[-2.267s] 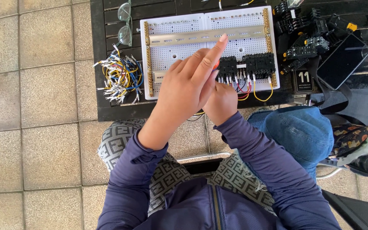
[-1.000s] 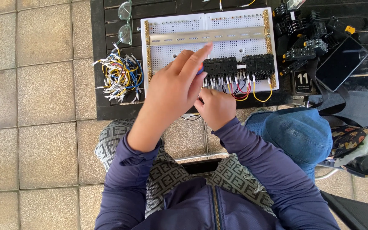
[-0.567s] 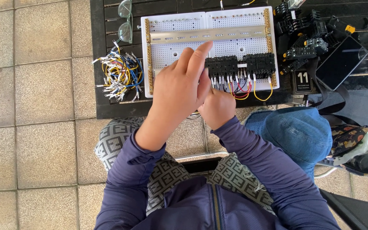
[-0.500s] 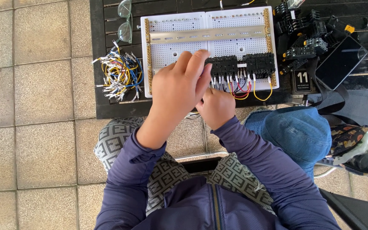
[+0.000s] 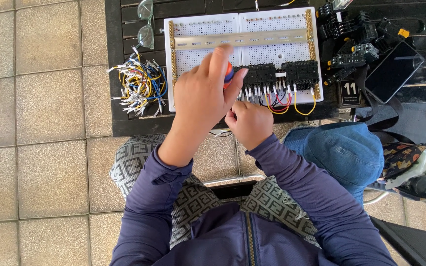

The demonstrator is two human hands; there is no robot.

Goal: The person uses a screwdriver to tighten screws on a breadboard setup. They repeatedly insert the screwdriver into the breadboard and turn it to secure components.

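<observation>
Screwdriver [image 5: 228, 74] work fills the head view, the only view there is: the left hand [image 5: 204, 101] is wrapped around an orange and blue handle, fingers curled shut over it, with just a small part of the handle showing between the forefinger and thumb. The tool stands nearly on end toward the camera, so its long axis runs roughly from the lens down to the white perforated panel [image 5: 198, 59], tip pointing at the board; the shaft and tip are hidden under the hand, and I cannot tell exactly which terminal they meet. It sits at the left end of the row of black relay sockets [image 5: 279, 76] mounted across the panel's lower half.

The right hand [image 5: 250, 120] is closed into a loose fist just below the sockets, at the panel's near edge, pinching something small among the wires [image 5: 277, 101]; what it holds is not clear.

As a judgement, the screwdriver looks light and rigid, its moulded handle giving a sure grip, best held as here, full around the handle so it can be twisted and pressed along its axis. The thin red, yellow and white wires are soft and springy and would be held close to their ends.

A loose bundle of wires [image 5: 139, 86] lies left of the panel on the dark table [image 5: 117, 118], with clear safety glasses [image 5: 145, 22] above it and spare sockets [image 5: 351, 37] to the right.
</observation>
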